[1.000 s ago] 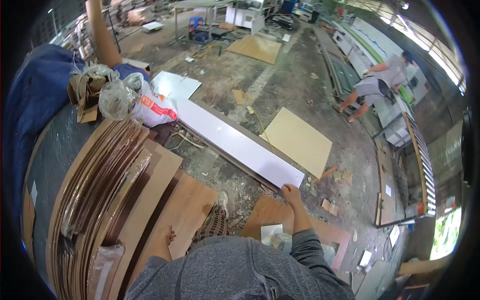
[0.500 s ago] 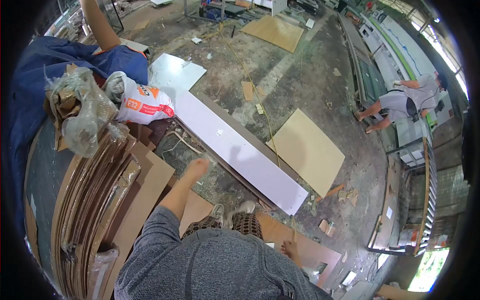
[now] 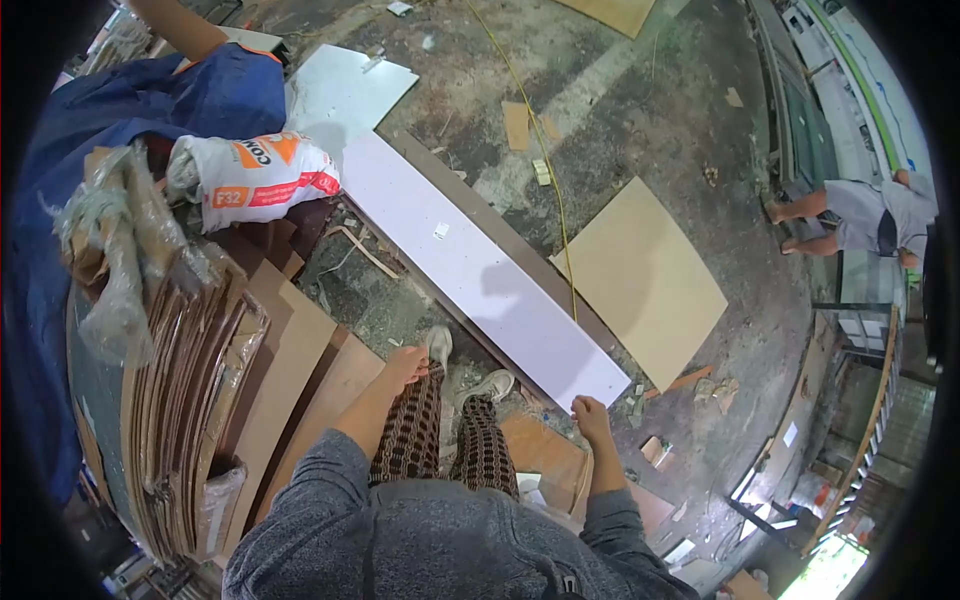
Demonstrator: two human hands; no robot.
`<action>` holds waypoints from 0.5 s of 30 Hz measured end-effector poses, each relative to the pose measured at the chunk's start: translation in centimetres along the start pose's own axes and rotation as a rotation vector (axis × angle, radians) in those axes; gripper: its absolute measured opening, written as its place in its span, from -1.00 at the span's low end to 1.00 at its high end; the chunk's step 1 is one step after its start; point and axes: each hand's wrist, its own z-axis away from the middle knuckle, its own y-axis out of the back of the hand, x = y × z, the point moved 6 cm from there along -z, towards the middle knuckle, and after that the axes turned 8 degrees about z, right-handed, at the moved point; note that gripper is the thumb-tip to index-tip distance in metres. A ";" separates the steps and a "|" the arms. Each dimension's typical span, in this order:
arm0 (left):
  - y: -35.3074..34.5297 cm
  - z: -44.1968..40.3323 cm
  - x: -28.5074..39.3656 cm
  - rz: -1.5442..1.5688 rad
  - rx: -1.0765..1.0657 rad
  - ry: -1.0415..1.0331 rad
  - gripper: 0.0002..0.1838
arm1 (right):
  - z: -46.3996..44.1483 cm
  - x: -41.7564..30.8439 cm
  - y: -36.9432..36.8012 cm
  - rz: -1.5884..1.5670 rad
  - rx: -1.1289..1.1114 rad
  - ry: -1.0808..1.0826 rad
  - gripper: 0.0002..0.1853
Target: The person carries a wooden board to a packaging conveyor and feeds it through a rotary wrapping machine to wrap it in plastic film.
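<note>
Over my lap area, my left hand (image 3: 408, 366) hangs beside my patterned trouser leg, its fingers curled; whether they hold anything is too small to tell. My right hand (image 3: 589, 412) is closed near the front end of the long white board (image 3: 490, 280); any contact with the board or thing inside the fingers cannot be made out. The white board lies diagonally on a brown board on the floor. A square beige panel (image 3: 645, 285) lies to its right, with a yellow cord (image 3: 567, 240) running between them.
Stacked cardboard sheets (image 3: 190, 400) stand at left beneath crumpled plastic wrap (image 3: 120, 310). A printed white bag (image 3: 260, 180) sits by a blue cloth (image 3: 150, 100). Another person's arm (image 3: 185, 28) shows at upper left; a person in grey (image 3: 880, 218) stands at right.
The view has tilted down and shifted. My left hand has drawn back toward my leg. My right hand has risen from beside my body to near the white board's end.
</note>
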 end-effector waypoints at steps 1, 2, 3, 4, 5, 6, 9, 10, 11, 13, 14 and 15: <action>0.1 -1.4 0.1 0.007 -0.013 0.018 -0.76 | -2.2 -0.1 -0.7 0.012 -0.001 0.010 -0.69; 0.1 -2.9 -0.2 0.014 -0.029 0.041 -0.77 | -4.0 -0.7 -1.3 0.038 -0.030 -0.007 -0.69; 0.2 -4.6 -0.7 0.022 -0.046 0.070 -0.77 | -5.6 -0.9 -2.0 0.066 -0.060 -0.029 -0.68; 0.3 -6.7 -1.1 0.019 -0.055 0.106 -0.77 | -7.4 -1.3 -2.4 0.094 -0.085 -0.052 -0.67; 0.7 -9.2 -1.2 0.009 -0.063 0.139 -0.76 | -8.8 -2.6 -2.7 0.142 -0.063 -0.029 -0.66; 1.0 -11.2 -2.1 0.000 -0.069 0.188 -0.76 | -11.1 -2.1 -4.1 0.140 -0.092 -0.055 -0.65; 1.5 -17.8 -3.6 0.060 -0.071 0.200 -0.76 | -17.6 0.2 -8.8 0.232 -0.125 0.003 -0.59; 1.6 -19.5 -3.9 0.056 -0.020 0.213 -0.74 | -20.0 1.4 -10.7 0.294 -0.170 -0.004 -0.56; 1.2 -21.0 -4.2 0.051 0.032 0.223 -0.73 | -22.7 2.8 -12.9 0.418 -0.269 -0.034 -0.52; 2.0 -24.8 -5.4 0.027 0.041 0.247 -0.67 | -27.2 5.1 -16.4 0.427 -0.199 0.020 -0.37; 2.4 -26.9 -6.2 0.013 -0.005 0.262 -0.63 | -29.6 5.3 -17.4 0.394 -0.229 0.005 -0.33; 2.9 -28.9 -7.0 0.001 -0.051 0.278 -0.59 | -31.8 5.1 -18.2 0.413 -0.226 0.010 -0.33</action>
